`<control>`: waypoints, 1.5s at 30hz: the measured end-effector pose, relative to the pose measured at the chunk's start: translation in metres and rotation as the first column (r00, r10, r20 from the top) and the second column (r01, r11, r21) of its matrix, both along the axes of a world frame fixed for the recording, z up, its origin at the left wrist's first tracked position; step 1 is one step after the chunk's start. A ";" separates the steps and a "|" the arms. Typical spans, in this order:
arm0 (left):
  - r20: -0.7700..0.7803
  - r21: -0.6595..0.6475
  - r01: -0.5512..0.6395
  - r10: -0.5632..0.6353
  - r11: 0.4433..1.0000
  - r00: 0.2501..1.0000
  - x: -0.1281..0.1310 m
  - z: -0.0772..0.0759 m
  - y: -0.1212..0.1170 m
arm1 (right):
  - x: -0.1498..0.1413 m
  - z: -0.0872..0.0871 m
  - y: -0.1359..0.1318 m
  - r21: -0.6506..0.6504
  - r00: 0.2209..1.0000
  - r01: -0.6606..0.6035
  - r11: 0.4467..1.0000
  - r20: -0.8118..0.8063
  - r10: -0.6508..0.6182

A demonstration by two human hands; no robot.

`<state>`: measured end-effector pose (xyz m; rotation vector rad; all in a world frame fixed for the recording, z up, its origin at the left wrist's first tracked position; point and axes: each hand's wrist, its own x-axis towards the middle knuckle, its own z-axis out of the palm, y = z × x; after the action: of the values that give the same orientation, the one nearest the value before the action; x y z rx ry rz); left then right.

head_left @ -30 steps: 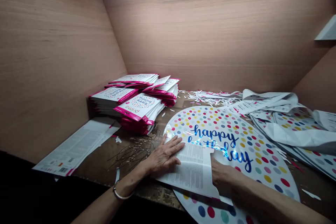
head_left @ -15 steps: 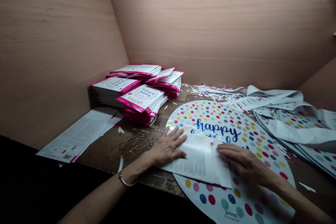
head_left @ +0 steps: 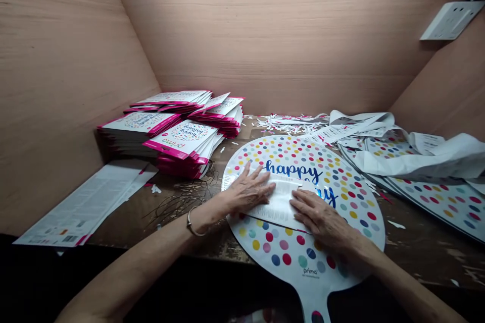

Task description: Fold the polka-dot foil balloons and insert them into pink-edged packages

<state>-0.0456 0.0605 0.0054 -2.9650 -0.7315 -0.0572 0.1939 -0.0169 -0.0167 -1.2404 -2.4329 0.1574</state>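
Note:
A round flat foil balloon (head_left: pixel 356 202) with coloured dots and blue "happy birthday" lettering lies face up, its tail hanging past the table's front edge. Across its middle rests a white printed card (head_left: pixel 279 204) with small grey text and a pink edge. My left hand (head_left: pixel 250 192) presses on the card's left part, fingers spread. On its right end lies my right hand (head_left: pixel 320 217), fingers stretched out over the folded part. Both hands hide some of the card and lettering.
Stacks of pink-edged packets (head_left: pixel 185 139) stand at the left back. Flat printed cards (head_left: pixel 87 202) lie in front of them, thin brown strands (head_left: pixel 174 202) beside. More dotted balloons (head_left: pixel 443 202) sit at right under white strips (head_left: pixel 413 161). Paper scraps (head_left: pixel 288 122) litter the back.
My right hand has come out from the card's right end and now presses on top, with that end folded over. The balloon's tail has come into view as the camera shifted.

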 end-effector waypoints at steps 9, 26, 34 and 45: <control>0.182 -0.107 0.049 -0.029 0.993 0.983 0.028 -0.020 -0.064 | 0.002 -0.004 0.001 -0.109 0.985 -0.006 0.994 -0.172 -0.013; 0.253 -0.069 0.066 -0.047 0.995 0.966 0.027 -0.030 -0.061 | -0.017 0.004 -0.005 -0.021 0.940 -0.108 0.994 0.323 0.109; 0.281 -0.090 0.045 -0.018 0.995 0.960 0.027 -0.034 -0.061 | -0.024 0.006 -0.021 0.190 0.921 -0.142 0.972 0.386 0.059; 0.255 -0.111 0.017 0.012 0.994 0.967 0.026 -0.027 -0.062 | -0.004 0.014 0.009 -0.055 0.990 -0.062 0.997 0.126 0.069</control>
<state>-0.0198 -0.0012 -0.0215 -3.1014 -0.7829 -0.4196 0.1900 -0.0083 -0.0031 -1.2279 -2.5958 0.1648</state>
